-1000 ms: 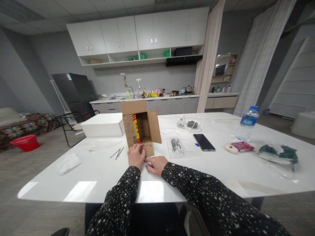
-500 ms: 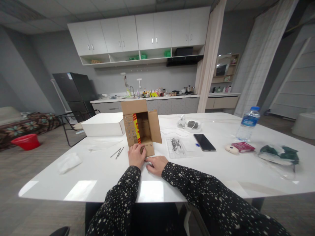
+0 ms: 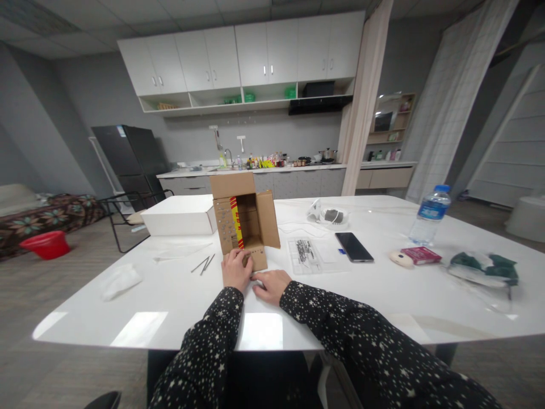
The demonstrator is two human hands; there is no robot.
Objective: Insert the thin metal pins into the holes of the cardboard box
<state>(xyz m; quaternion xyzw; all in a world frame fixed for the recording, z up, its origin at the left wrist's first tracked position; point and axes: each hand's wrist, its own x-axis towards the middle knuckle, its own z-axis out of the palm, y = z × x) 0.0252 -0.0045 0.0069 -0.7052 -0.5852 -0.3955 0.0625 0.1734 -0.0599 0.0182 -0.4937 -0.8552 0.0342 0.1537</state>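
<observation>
A cardboard box point(image 3: 248, 218) stands on the white table with its opening facing me and flaps spread. Small metal pieces dot its left flap point(image 3: 226, 224), beside red-and-yellow tape. My left hand point(image 3: 237, 269) lies with fingers stretched over the lower front flap point(image 3: 258, 258), open. Close to its right, my right hand point(image 3: 273, 286) rests low on the table, index finger stretched toward the left thumb and the flap's edge. A tiny dark spot shows at that fingertip; I cannot make out what it is. A clear compartment case point(image 3: 306, 255) of metal screws or bits is right of the box.
Thin dark rods point(image 3: 204, 264) and a crumpled plastic bag point(image 3: 121, 282) lie left. A white box point(image 3: 179, 216) stands behind them. To the right are a phone point(image 3: 353, 247), a pink packet point(image 3: 420, 255), a water bottle point(image 3: 430, 216) and a green item in plastic point(image 3: 483, 267).
</observation>
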